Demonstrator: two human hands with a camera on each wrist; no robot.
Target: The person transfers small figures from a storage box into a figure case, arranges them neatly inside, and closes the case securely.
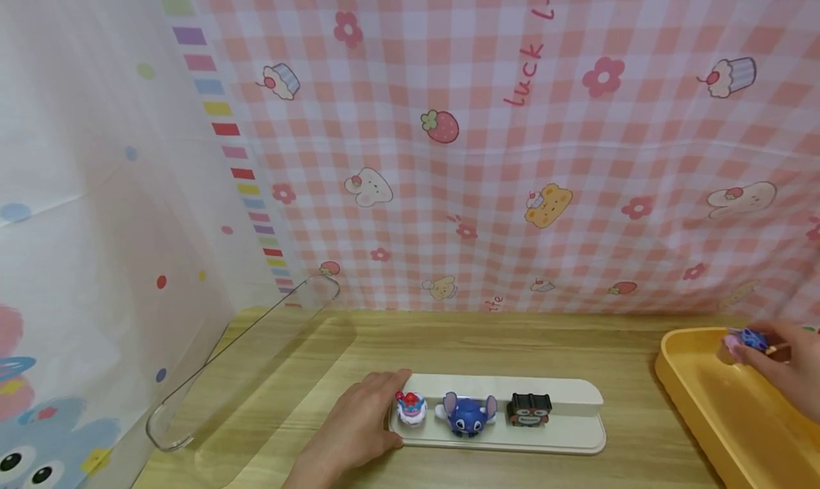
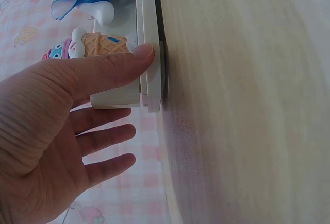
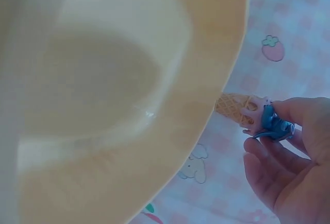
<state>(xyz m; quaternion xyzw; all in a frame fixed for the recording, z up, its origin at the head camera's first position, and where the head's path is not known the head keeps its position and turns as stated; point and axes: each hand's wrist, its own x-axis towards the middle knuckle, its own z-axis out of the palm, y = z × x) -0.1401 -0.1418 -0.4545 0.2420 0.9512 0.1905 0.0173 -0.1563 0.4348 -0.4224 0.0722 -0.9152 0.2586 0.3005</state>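
Observation:
My left hand (image 1: 359, 418) grips the left end of a cream two-step display stand (image 1: 570, 439), thumb at the front edge and fingers behind. On the stand's lower step is a small cone figurine (image 2: 105, 44) with red and blue on top, right beside that thumb. A blue big-eared Stitch figurine (image 1: 468, 416) sits in the middle. To its right is a dark box-shaped figurine (image 1: 529, 411) with a face. Over the yellow tray's far end, my right hand (image 1: 791, 368) pinches an ice-cream-cone figurine (image 3: 237, 108) by its blue top, thumb against fingers.
The yellow tray (image 1: 688, 411) stands at the right side of the wooden table (image 1: 487, 339). A clear curved cover (image 1: 250, 368) lies at the left. Behind the table hangs a pink checked cloth (image 1: 410, 261), and a white printed cloth (image 1: 115, 190) hangs at the left.

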